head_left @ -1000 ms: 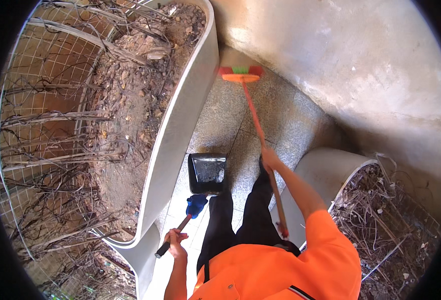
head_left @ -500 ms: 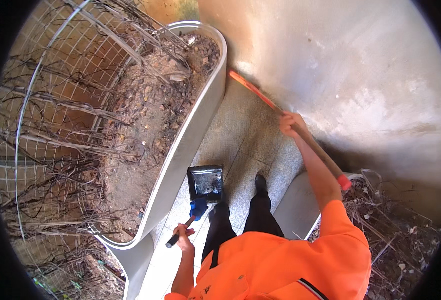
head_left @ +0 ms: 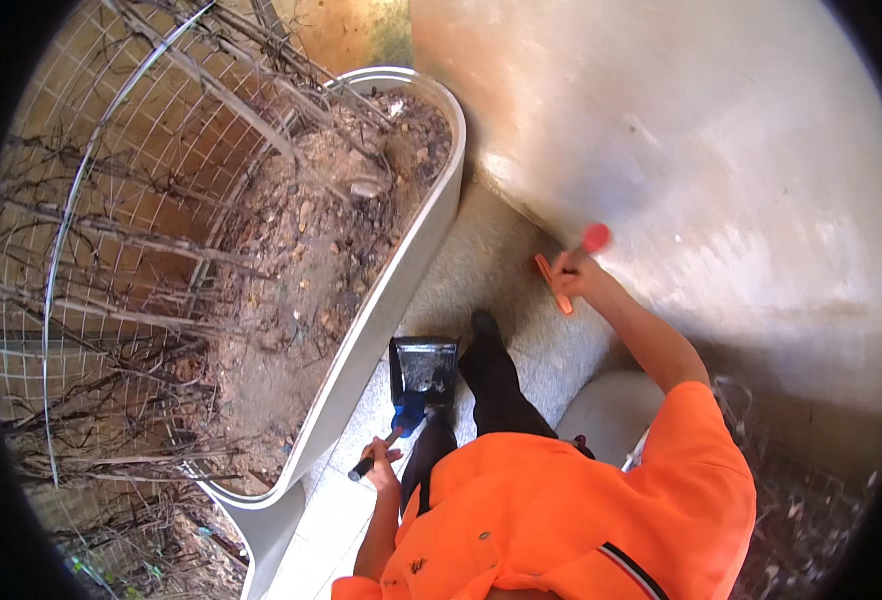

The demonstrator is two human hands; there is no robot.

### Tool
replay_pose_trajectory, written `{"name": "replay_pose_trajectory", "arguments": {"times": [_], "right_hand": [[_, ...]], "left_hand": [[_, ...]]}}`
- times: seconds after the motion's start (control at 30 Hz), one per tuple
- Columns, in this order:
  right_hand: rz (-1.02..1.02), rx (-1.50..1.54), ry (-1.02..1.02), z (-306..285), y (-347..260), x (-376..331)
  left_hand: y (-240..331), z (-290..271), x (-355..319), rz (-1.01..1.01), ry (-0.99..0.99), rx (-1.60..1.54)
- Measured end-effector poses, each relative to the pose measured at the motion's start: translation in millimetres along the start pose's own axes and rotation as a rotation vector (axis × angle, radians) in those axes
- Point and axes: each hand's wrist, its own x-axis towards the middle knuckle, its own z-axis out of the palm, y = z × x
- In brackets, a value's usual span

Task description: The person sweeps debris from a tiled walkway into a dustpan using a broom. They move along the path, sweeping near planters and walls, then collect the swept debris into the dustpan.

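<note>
Left hand (head_left: pixel 381 462) grips dustpan (head_left: pixel 423 368); right hand (head_left: pixel 573 272) grips broom (head_left: pixel 566 268).

No packages, labels, signs or screens, as far as visible.

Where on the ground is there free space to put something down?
Bare grey paving lies between the white oval planter and the curved pale wall, ahead of the black dustpan. Near the feet it is crowded: the dustpan and dark shoe fill the strip.
</note>
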Motion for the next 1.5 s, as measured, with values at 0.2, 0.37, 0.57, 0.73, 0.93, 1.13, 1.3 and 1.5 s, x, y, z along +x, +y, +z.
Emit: {"name": "replay_pose_trajectory", "arguments": {"times": [0.2,0.37,0.57,0.73,0.93,1.13,1.3,1.5], "right_hand": [[0.070,-0.159,-0.444,131.1,-74.2,93.7],[0.470,-0.249,-1.050,92.6,-138.6,79.1],[0.550,-0.249,-0.584,66.6,-137.5,-27.7],[0.452,-0.361,-0.271,71.3,-128.5,-54.6],[0.490,-0.206,-0.175,114.9,-141.2,7.6],[0.145,-0.058,-0.188,206.0,-199.8,91.1],[0.047,-0.089,-0.155,276.8,-223.1,125.9],[0.056,-0.197,-0.257,291.2,-222.6,127.3]], "left_hand": [[14.4,67.8,-17.1,0.007,0.156,-0.005],[17.0,98.1,-33.4,-0.047,0.196,0.005],[17.0,128.5,-26.8,-0.069,0.162,-0.022],[19.3,140.1,-20.6,-0.075,0.117,0.016],[13.3,144.2,-26.6,-0.032,0.173,0.025],[30.5,164.0,-39.7,-0.049,0.280,0.029],[38.8,179.2,-44.7,-0.062,0.336,-0.001],[48.5,190.6,-42.5,-0.128,0.301,0.004]]}}
